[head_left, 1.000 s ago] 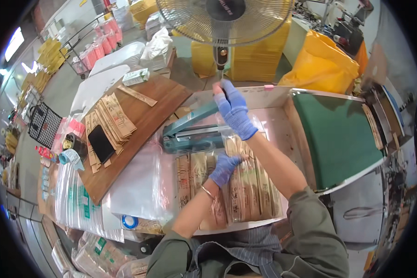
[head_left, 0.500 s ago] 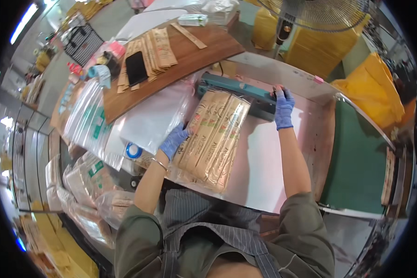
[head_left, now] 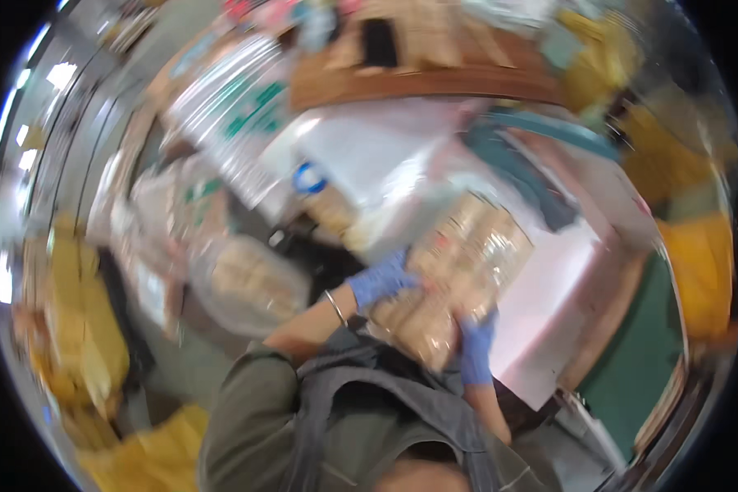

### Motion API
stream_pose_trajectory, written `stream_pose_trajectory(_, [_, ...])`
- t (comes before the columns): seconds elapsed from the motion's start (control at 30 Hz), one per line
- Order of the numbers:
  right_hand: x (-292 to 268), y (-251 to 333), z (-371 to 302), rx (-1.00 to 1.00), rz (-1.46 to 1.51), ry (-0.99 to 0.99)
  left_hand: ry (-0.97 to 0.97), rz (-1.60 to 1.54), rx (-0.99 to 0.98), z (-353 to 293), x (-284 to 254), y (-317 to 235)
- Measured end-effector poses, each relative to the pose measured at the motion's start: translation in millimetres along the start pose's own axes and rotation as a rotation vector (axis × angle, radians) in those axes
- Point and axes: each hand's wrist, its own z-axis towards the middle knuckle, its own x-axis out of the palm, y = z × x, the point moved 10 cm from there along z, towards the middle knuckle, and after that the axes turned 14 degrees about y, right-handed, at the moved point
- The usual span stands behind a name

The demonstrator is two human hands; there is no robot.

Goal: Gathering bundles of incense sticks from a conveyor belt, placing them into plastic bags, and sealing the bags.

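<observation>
A clear plastic bag packed with long brown printed paper sleeves is tilted close in front of my body. My left hand, in a blue glove with bare fingertips, grips its left edge. On the opposite side, near the lower end, my right hand in a matching glove holds it too, partly smeared by motion. A long teal device like a bag sealer lies beyond the bag in the white-lined work tray. A stack of clear plastic bags lies to the left of that device.
A brown wooden board at the back carries a black phone and loose paper sleeves. Filled clear bags sit low at the left. A green panel flanks the tray at the right, with yellow sacks beyond.
My right hand has left the teal device and come down onto the bag. Both hands have drawn the bag toward my body, and the view has swung left.
</observation>
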Motion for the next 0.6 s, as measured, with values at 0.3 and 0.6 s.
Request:
stream_pose_trajectory(0.3, [138, 69, -44, -0.189, 0.167, 0.477, -0.193, -0.324, 0.339, -182, -41, -23])
stream_pose_trajectory(0.6, [389, 154, -120, -1.012, -0.452, 0.582, -0.729, 0.110, 0.241, -370, -257, -49])
